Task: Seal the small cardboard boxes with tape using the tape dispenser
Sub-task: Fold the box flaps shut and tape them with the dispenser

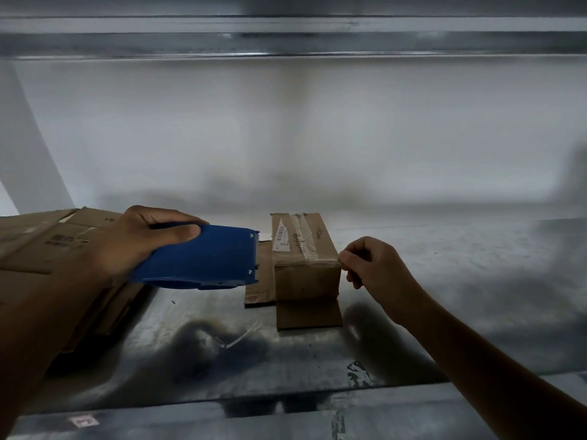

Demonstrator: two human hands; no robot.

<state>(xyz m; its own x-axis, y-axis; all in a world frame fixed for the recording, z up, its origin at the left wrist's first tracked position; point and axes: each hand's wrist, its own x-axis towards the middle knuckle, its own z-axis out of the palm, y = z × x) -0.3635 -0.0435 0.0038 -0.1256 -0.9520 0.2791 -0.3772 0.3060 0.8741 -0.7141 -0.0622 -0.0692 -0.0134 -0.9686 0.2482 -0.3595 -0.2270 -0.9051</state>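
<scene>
A small brown cardboard box (305, 274) stands in the middle of the metal shelf, with a white barcode label and clear tape along its top. Its near flap and left flap lie open on the shelf. My left hand (149, 239) grips a blue tape dispenser (203, 260), held just left of the box with its front end level with the box's top. My right hand (371, 265) has curled fingers pinching at the tape on the box's near right top corner.
Flattened cardboard boxes (54, 246) are stacked at the left of the metal shelf (444, 296). A shelf beam (286, 42) runs overhead and a white wall stands behind. A strip of loose clear tape (238, 338) lies on the shelf near the front.
</scene>
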